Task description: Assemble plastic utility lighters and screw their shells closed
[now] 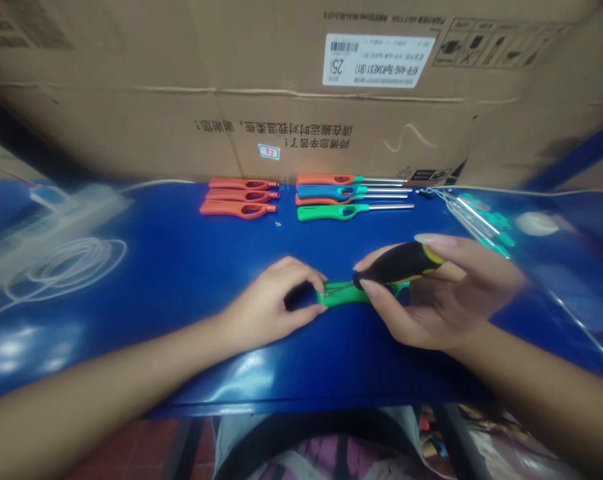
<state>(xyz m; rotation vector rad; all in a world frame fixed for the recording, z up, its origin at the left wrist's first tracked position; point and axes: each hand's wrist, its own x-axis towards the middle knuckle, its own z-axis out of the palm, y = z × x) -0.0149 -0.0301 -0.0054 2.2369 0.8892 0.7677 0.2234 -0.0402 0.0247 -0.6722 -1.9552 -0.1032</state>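
Observation:
A green lighter handle (339,296) lies on the blue table in front of me. My left hand (276,297) pinches its left end between thumb and fingers. In my right hand (431,300) is a screwdriver (399,265) with a black and yellow grip, held at a slant. Its thin shaft points left, and the tip reaches the green handle close to my left fingertips. Whether the tip sits in a screw or slot is too small to tell. My right hand covers the right part of the green handle.
Several long-nosed lighters (326,213) with metal tubes lie in a row behind my hands. Red lighter handles (231,209) are stacked to their left. Metal tubes with green ends (481,220) lie at right beside a white rounded object (536,223). A coiled white cable (81,263) and cardboard (181,147) border the table.

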